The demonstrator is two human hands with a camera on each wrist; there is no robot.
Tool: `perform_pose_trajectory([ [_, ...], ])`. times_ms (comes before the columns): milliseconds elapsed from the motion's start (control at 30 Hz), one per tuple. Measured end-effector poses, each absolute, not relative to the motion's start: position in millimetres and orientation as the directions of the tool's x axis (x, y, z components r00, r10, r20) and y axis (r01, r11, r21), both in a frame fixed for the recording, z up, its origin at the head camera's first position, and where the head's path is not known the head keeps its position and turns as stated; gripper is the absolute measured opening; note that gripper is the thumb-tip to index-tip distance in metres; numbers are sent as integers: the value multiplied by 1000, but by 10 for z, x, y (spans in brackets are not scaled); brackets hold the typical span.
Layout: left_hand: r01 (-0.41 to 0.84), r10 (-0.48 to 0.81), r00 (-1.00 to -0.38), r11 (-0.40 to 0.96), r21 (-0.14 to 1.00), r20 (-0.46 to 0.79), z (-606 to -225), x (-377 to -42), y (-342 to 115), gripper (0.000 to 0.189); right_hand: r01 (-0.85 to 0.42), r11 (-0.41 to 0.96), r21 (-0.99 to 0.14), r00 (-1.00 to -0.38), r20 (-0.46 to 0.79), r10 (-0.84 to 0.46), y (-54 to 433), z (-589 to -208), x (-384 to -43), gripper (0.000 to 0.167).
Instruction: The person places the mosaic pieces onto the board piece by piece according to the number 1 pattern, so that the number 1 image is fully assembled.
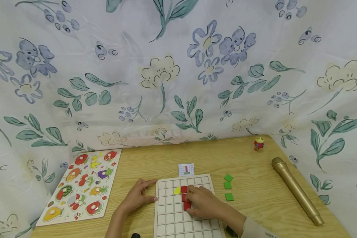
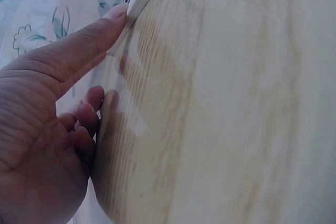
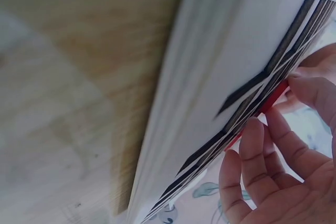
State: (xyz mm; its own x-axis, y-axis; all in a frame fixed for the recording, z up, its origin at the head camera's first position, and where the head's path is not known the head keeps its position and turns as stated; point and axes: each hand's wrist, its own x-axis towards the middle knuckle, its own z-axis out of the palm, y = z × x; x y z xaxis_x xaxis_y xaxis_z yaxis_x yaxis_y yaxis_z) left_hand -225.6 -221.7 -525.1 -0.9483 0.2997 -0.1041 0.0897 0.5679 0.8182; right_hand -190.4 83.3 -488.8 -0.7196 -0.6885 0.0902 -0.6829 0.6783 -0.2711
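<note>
A pale wooden grid board point(image 1: 170, 209) lies on the table, with one yellow tile point(image 1: 177, 190) and a column of red square tiles point(image 1: 184, 189) on it. My right hand point(image 1: 203, 202) is over that column, thumb and fingers bent about the lowest red tile point(image 1: 186, 206). In the right wrist view, red point(image 3: 274, 98) shows between the thumb and fingers of that hand, right at the board's surface; part of it is hidden. My left hand point(image 1: 137, 195) rests at the board's left edge. Its thumb and index fingertip touch the edge, as the left wrist view shows for the thumb point(image 2: 79, 45).
Green square tiles point(image 1: 227, 185) lie right of the board. A small pattern card point(image 1: 186, 170) sits at its far edge. A fruit puzzle board point(image 1: 83, 185) is to the left. A gold microphone point(image 1: 297, 190) and a toy figure point(image 1: 259, 144) are to the right. Patterned cloth hangs behind.
</note>
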Motion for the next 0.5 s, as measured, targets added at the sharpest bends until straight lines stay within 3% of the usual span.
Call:
perform_pose_trajectory([
  [500, 96, 301, -948, 575, 813, -101, -5259, -2258, -2220, 70, -713, 662, -230, -696, 124, -707, 812, -4937, -1915, 16],
])
